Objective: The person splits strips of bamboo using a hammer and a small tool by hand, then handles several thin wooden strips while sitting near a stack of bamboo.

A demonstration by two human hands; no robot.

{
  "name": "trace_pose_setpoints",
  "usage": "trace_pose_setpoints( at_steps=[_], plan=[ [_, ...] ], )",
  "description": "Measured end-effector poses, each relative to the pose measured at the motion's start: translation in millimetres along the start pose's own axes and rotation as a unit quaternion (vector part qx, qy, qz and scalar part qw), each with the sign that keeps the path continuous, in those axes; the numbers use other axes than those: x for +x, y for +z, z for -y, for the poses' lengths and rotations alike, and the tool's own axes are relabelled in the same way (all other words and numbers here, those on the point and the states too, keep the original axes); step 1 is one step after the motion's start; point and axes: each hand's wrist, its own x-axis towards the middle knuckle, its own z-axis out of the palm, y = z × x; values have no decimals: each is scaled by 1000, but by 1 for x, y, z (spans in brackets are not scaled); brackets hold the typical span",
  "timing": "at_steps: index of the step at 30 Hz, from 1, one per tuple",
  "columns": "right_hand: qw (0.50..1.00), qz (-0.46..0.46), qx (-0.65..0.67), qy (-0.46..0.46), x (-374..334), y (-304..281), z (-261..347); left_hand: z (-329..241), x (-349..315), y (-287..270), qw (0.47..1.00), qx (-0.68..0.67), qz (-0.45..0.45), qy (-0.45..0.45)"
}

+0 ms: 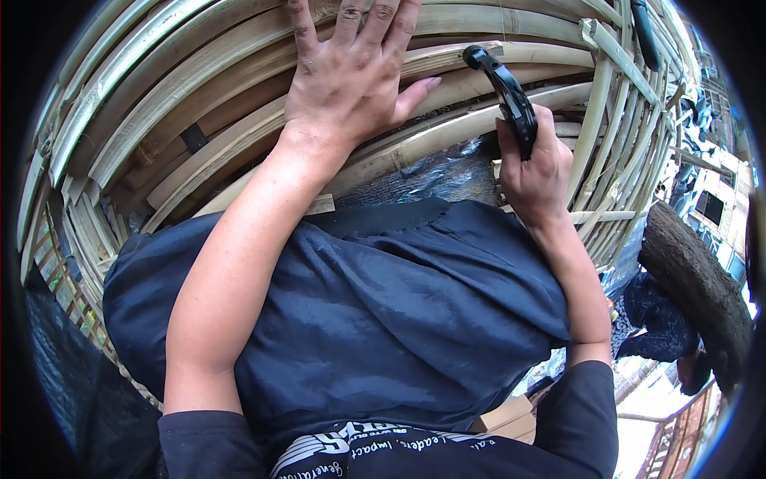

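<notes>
My left hand (343, 72) lies flat on the curved bamboo slats (231, 104), fingers spread and pointing away from me; their tips run out at the upper edge. In my right hand (538, 172) is a black curved hand tool (503, 84) with a rounded tip; its exact kind I cannot make out. My fingers and thumb wrap round its near end, and the tip reaches up and left over the slats. Dark blue cloth (359, 295) covers my lap between my forearms.
Bundled bamboo strips (610, 152) rise on the right, with a black rod-like thing (645, 36) at the top. A thick brown log (690, 279) slants beyond them, near a person in dark clothes (662, 315). Dark plastic sheeting (431, 176) shows below the slats.
</notes>
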Motion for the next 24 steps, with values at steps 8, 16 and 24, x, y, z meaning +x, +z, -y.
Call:
trace_pose_setpoints(
  at_steps=[8,16,24],
  plan=[
    [1000,3,-2,-13,0,2,2,1,2,-3,1000,0,1,-7],
    [999,-32,11,-18,3,-1,0,2,3,-2,1000,10,21,-1],
    [1000,7,-1,-1,-2,-2,3,-2,1,0,1000,23,-10,0]
  ],
)
